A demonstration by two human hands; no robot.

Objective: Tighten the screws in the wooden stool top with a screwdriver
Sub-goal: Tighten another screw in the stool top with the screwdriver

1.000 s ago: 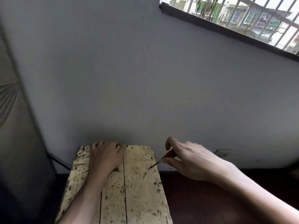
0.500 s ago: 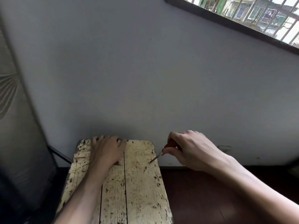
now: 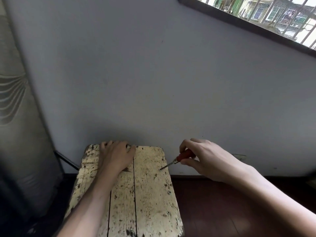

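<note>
Pale grey plaster wall (image 3: 153,82) filled most of the view, with a barred window (image 3: 273,12) on a dark sill in the upper right corner and a grey padded fabric panel (image 3: 15,117) leaning along the left side. Below the wall lay a dark reddish wooden floor (image 3: 213,202).

On that floor, close against the wall, stood the worn cream-painted plank stool top (image 3: 150,194), its 3 boards speckled with dark chips.

The left hand (image 3: 116,158) lay palm-down on the far end of the stool top, fingers relaxed and spread flat to the far edge, pressing on the wood without gripping anything.

The right hand (image 3: 208,159) hung just beyond the stool's right edge, its fingers and thumb curled round the red-handled metal screwdriver (image 3: 185,155). The tool was tilted, the handle up to the right and the thin shaft slanting down to the left, with the tip set on a small metal screw head (image 3: 160,169) near the right edge of the far end.

2 more screws showed along the same right board, 1 near the middle (image 3: 169,192) and 1 nearer the camera (image 3: 168,212).
</note>
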